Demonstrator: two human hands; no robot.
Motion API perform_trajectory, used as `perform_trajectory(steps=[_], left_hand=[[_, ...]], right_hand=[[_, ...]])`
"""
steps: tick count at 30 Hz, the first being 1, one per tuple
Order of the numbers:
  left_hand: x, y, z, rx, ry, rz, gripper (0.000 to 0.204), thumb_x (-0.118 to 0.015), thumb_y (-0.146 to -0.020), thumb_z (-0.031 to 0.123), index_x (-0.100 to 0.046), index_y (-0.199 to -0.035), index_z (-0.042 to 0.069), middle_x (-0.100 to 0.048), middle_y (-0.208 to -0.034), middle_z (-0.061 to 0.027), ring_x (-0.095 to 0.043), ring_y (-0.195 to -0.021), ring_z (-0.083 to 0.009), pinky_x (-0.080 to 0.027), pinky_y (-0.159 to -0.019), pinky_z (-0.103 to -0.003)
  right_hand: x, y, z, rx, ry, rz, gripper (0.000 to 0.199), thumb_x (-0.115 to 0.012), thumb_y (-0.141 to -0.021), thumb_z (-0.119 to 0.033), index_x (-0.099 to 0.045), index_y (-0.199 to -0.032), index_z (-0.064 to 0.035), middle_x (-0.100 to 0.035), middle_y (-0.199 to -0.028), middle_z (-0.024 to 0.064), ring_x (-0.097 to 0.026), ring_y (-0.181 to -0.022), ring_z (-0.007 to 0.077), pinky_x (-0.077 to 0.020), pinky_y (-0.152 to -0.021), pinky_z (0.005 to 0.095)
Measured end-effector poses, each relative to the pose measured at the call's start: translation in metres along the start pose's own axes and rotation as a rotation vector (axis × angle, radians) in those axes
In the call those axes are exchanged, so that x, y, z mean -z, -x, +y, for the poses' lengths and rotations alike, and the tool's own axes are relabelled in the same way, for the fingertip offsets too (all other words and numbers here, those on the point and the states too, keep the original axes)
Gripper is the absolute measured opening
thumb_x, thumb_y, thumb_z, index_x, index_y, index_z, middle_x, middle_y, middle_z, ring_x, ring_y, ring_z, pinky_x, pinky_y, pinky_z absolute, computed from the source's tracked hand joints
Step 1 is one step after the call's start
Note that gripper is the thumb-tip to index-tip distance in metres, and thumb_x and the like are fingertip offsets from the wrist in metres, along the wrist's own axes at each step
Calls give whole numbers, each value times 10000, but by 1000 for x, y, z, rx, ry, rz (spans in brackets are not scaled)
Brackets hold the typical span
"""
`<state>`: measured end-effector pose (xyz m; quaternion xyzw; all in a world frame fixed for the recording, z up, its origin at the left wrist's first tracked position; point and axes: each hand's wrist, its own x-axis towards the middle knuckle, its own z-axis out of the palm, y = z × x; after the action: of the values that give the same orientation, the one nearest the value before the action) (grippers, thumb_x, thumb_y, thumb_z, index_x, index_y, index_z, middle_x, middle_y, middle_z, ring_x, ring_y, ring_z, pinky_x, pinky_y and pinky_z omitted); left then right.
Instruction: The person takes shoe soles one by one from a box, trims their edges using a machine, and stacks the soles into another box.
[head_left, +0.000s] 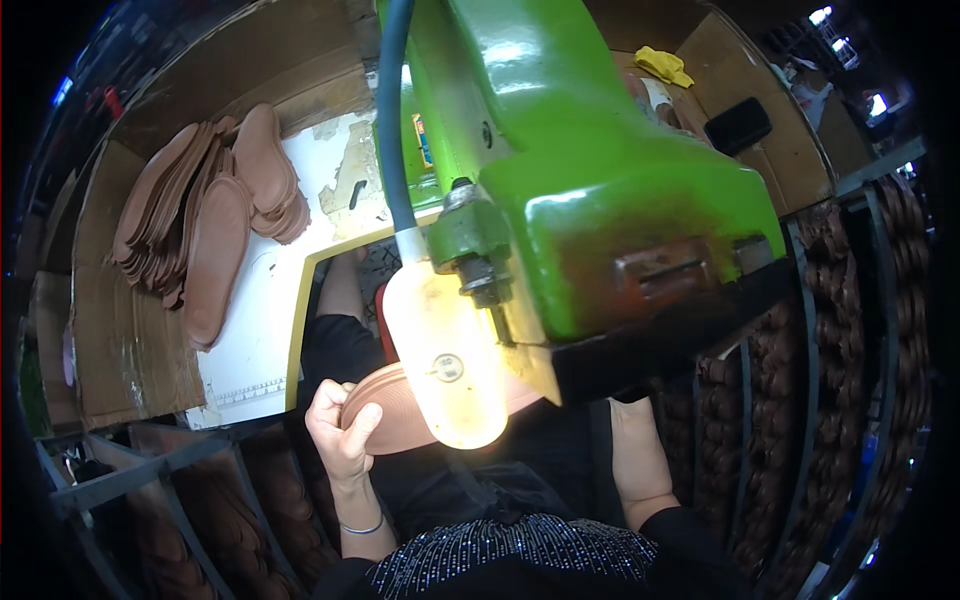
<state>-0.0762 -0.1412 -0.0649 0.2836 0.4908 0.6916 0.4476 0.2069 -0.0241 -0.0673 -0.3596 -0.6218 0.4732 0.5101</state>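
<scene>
Your left hand (342, 430) has its fingers (362, 425) curled over the near end of a brown shoe sole (395, 415), gripping it by the edge, with the thumb pressed to its rim. The sole lies nearly flat under the head of the green machine (590, 190), its long axis running left to right, the rounded end toward your left and the other end passing behind the glowing lamp bulb (445, 365) that hangs from a blue cable (390, 110). A thin bracelet sits on your left wrist.

Your right forearm rises from the lower edge and disappears under the dark base of the machine; the right hand itself is hidden, so I cannot tell whether it is clenched or loose, or what it touches.

The white work table (265, 300), scuffed and patched with peeling tape, extends to your left. On it, well apart from your hand, lies a fanned stack of soles (205, 220) of the same brown colour, partly resting on cardboard (120, 340). On your right and lower left, dark metal racks (810, 350) hold rows of more brown soles. Farther back a yellow cloth (663, 65) and a black flat object lie on a cardboard surface.

The room's edges are dark and bent by the lens, and little can be made out there. The lamp's glare washes out the middle of the held sole.
</scene>
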Motion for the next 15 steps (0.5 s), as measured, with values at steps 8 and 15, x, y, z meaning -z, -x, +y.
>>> perform_trajectory(steps=[8,15], left_hand=[[-91,-6,-22,-157,-241,49,170,-725,-706,-9,-587,-802,-33,-636,-756,-75,-585,-658,-87,-487,-591,-235],[-112,-9,-63,-57,-266,-291,178,-613,-846,113,-621,-1005,33,-638,-963,-65,-598,-878,-177,-463,-765,-283]], right_hand=[[76,35,18,-353,-128,228,258,-533,-785,92,-516,-1026,2,-580,-887,97,-575,-669,153,-478,-508,275],[81,33,-27,-318,-128,373,190,-528,-898,-158,-480,-1009,-11,-569,-767,62,-515,-518,92,-383,-382,192]])
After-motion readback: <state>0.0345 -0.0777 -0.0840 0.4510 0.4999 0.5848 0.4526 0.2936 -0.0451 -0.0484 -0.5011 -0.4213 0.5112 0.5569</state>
